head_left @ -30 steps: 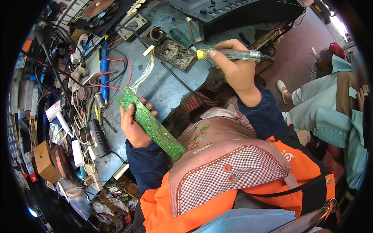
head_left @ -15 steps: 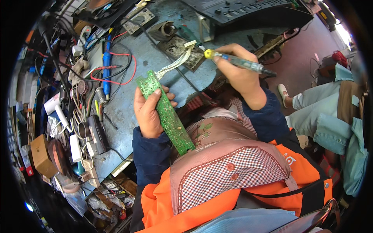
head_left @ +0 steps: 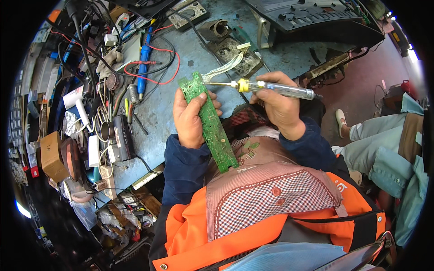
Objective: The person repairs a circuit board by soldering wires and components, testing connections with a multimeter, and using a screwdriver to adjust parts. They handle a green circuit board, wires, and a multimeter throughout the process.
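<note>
My left hand [head_left: 189,121] grips a long, narrow green circuit board [head_left: 213,124], thumb across its face and fingers behind it. The board slants, with its lower end close to my apron. From its upper end runs a bundle of white wires [head_left: 228,66] with a pale plug at the end. In my right hand [head_left: 284,110] is a soldering iron [head_left: 285,89] with a clear handle and yellow collar. Its thin metal tip points left and reaches the board's upper end beside the wires; whether it touches cannot be made out.
A blue workbench [head_left: 158,115] lies beyond my hands. On it are a blue pen-shaped tool [head_left: 144,67], a red cable [head_left: 177,58], a dirty metal tray [head_left: 246,63] and a black panel housing [head_left: 316,20]. Tangled cords and a cardboard box [head_left: 54,156] crowd the left. Someone sits at right.
My right hand has brought the soldering iron's tip down and left to the board's upper end. The view has shifted, so the bench and board appear further right.
</note>
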`<state>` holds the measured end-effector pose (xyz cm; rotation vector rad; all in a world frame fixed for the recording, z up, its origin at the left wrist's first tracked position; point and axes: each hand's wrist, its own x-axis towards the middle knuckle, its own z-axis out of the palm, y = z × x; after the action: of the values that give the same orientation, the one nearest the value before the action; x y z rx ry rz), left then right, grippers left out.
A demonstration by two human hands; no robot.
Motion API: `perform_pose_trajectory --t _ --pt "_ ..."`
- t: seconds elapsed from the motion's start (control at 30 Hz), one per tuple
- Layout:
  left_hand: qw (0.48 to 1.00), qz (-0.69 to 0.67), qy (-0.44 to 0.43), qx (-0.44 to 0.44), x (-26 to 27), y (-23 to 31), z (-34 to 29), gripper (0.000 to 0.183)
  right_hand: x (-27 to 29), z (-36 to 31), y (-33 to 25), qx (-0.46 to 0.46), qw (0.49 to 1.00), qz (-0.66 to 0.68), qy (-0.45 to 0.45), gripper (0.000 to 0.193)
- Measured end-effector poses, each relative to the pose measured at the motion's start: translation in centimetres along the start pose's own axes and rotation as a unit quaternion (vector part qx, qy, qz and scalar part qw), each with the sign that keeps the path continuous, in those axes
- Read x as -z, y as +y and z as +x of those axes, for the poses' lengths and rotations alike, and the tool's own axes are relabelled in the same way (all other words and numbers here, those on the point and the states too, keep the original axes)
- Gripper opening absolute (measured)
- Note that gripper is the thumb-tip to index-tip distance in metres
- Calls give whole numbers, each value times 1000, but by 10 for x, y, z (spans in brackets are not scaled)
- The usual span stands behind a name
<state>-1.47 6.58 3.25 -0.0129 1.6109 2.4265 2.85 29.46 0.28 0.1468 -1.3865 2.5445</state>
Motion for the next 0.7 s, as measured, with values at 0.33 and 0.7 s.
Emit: perform_pose_trajectory --t 0.33,0.7 --pt "1000 -3 -1 11 -2 0 -3 26 -6 -3 12 56 992 -114 -1 26" --pt "1000 0 -7 17 -1 0 -4 30 -5 -4 13 95 992 -77 7 23"
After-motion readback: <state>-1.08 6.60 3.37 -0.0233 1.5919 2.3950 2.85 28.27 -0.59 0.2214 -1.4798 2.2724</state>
